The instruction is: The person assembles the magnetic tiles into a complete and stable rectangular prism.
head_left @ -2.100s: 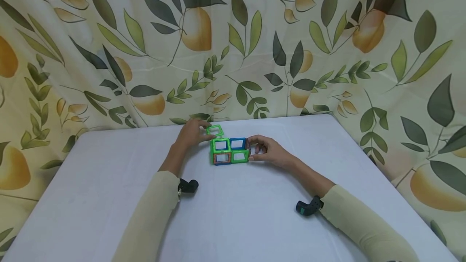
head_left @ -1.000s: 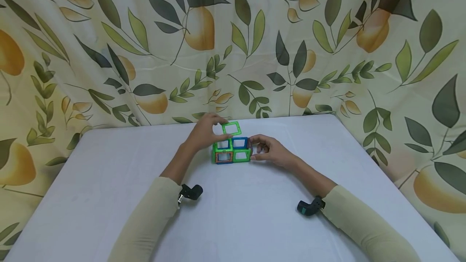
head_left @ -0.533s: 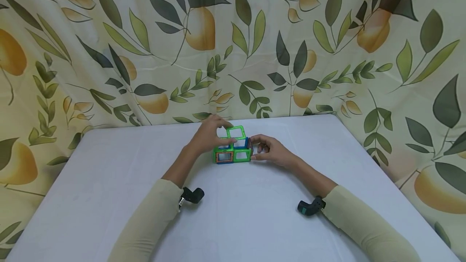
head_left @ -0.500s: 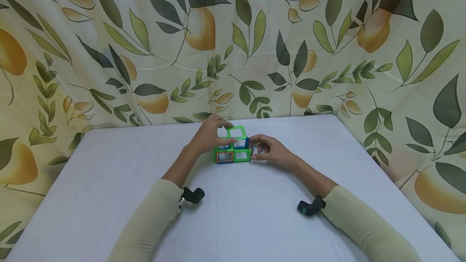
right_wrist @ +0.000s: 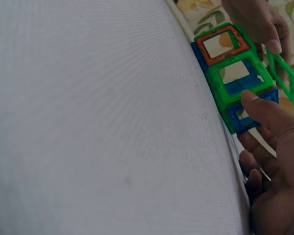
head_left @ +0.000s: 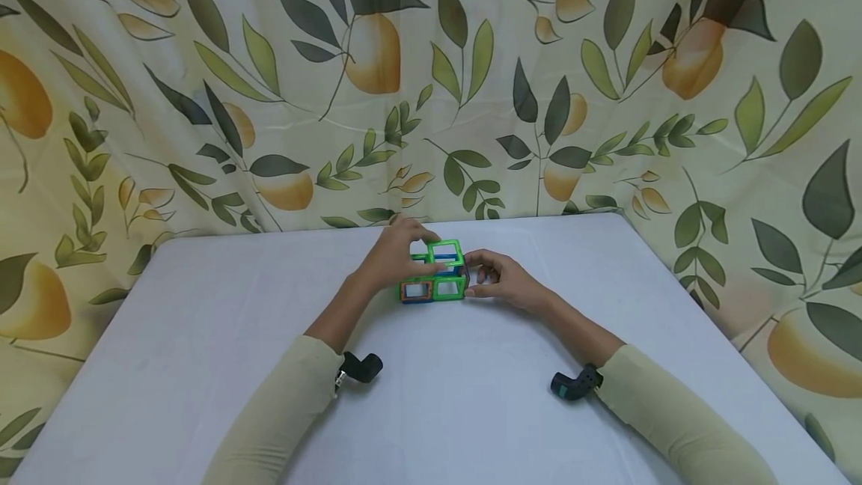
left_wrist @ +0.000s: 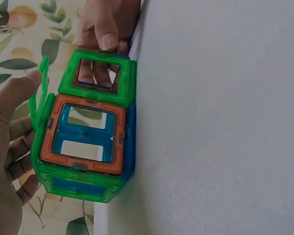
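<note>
Two joined cubes of magnetic tiles [head_left: 448, 297], in green, orange and blue frames, stand on the white table. My left hand [head_left: 397, 254] pinches a green square magnetic tile [head_left: 460, 251] between thumb and fingers, tilted over the top of the cubes' right half. In the left wrist view this tile [left_wrist: 43, 90] is seen nearly edge-on, apart from the orange-framed side [left_wrist: 118, 142]. At the right end, my right hand [head_left: 501, 281] grips the cubes; its thumb [right_wrist: 252, 98] lies on a green frame's corner, the fingers behind. The left hand partly hides the cubes' top left.
White cloth covers the table [head_left: 465, 395], whose far edge runs close behind the cubes. A curtain [head_left: 465, 133] with a fruit-and-leaf print hangs behind it. A black wrist camera [head_left: 362, 367] sits at the left cuff, another camera [head_left: 575, 382] at the right.
The left hand has carried the green tile rightward from behind the cubes' left side, then lowered it toward the right half's top. The right hand has kept its hold on the right end.
</note>
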{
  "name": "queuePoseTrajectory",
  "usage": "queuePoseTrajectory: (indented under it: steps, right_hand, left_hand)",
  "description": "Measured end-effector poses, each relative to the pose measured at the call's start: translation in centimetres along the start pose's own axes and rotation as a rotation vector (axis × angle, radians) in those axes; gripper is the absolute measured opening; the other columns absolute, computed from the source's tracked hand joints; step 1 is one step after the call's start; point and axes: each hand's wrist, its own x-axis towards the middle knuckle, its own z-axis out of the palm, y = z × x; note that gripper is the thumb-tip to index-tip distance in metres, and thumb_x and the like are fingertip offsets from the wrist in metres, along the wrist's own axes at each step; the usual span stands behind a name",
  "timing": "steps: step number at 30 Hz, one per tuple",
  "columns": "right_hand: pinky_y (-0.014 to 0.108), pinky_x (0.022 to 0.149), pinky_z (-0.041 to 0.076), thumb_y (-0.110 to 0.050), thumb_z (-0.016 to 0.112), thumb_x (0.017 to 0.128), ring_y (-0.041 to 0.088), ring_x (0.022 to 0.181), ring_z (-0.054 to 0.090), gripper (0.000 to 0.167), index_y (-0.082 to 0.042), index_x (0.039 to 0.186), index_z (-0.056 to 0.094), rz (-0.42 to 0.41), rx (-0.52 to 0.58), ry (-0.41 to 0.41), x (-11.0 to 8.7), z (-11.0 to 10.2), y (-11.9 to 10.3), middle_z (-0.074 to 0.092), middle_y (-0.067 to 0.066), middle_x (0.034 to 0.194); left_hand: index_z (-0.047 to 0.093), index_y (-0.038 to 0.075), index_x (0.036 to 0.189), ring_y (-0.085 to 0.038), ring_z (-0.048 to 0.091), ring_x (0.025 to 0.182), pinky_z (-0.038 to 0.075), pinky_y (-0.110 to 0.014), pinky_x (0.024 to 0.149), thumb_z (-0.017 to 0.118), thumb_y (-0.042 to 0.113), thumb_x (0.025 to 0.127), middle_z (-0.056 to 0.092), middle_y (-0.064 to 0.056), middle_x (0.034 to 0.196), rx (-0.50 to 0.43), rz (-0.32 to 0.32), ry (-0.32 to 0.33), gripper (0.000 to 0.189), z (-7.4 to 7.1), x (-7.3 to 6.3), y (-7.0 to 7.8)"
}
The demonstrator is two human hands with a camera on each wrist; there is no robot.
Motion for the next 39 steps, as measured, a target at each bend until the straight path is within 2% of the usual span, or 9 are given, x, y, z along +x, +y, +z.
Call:
queuePoseTrajectory:
  steps: [8,21,39]
  right_hand:
    - [0.028,0.076,0.043,-0.009,0.085,0.089,0.029,0.097,0.052,0.058,-0.004,0.141,0.061,0.019,-0.001,0.003,-0.1,0.0,-0.2,0.063,0.011,0.123]
    - [0.028,0.076,0.043,-0.009,0.084,0.089,0.030,0.097,0.051,0.057,-0.003,0.141,0.060,0.009,0.002,0.003,-0.2,0.1,-0.3,0.063,0.012,0.122]
    - [0.028,0.077,0.043,-0.009,0.085,0.089,0.033,0.098,0.052,0.058,-0.003,0.141,0.060,-0.003,-0.008,0.002,-0.1,0.0,-0.1,0.062,0.011,0.123]
  left_hand:
    - [0.076,0.015,0.125,-0.027,0.048,0.133,0.036,-0.056,0.114,0.087,0.042,0.087,0.064,-0.007,0.135,0.004,-0.011,-0.035,0.048,0.4,-0.1,0.3]
    - [0.077,0.015,0.125,-0.026,0.052,0.125,0.039,-0.054,0.110,0.087,0.042,0.086,0.068,-0.007,0.126,0.039,0.006,-0.049,0.048,1.0,-0.1,0.3]
    - [0.075,0.016,0.129,-0.025,0.053,0.123,0.042,-0.050,0.107,0.087,0.046,0.086,0.066,-0.007,0.130,0.069,0.004,-0.080,0.054,1.2,-0.3,0.1]
